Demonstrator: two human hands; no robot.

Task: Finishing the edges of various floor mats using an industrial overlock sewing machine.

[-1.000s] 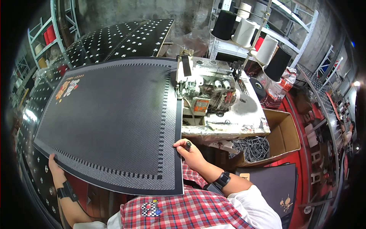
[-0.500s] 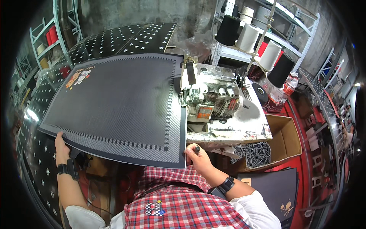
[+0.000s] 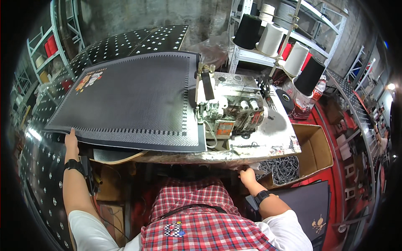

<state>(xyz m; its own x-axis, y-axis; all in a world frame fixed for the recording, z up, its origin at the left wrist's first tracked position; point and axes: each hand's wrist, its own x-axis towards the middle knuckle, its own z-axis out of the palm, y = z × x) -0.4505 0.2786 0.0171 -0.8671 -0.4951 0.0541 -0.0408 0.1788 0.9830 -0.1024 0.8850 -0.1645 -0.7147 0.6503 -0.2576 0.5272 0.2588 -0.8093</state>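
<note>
A large dark grey mat (image 3: pixel 134 96) with a dashed border and a small cartoon print lies on the table, its right edge against the sewing machine (image 3: pixel 234 104). My left hand (image 3: pixel 72 144) is closed on the mat's near left edge, thumb on top and fingers hidden underneath. Below the front edge of the machine table (image 3: pixel 268 146), my right hand (image 3: pixel 248 177) is away from the mat with its fingers curled. Something small and dark shows at those fingertips, too small to name. Beside this hand is a cardboard box (image 3: pixel 316 146) holding dark trimmed strips (image 3: pixel 281 170).
Cones of black thread (image 3: pixel 309 76) and white thread (image 3: pixel 270 38) stand behind the machine. More dark printed mats (image 3: pixel 299 203) are stacked low on the right. A black table with shiny studs (image 3: pixel 46 184) runs along the left. Metal shelving (image 3: pixel 234 58) stands at the back.
My right hand has let go of the mat's near right corner and dropped down and right, below the table edge. The mat has shifted away from me, and my left hand has moved with it.
</note>
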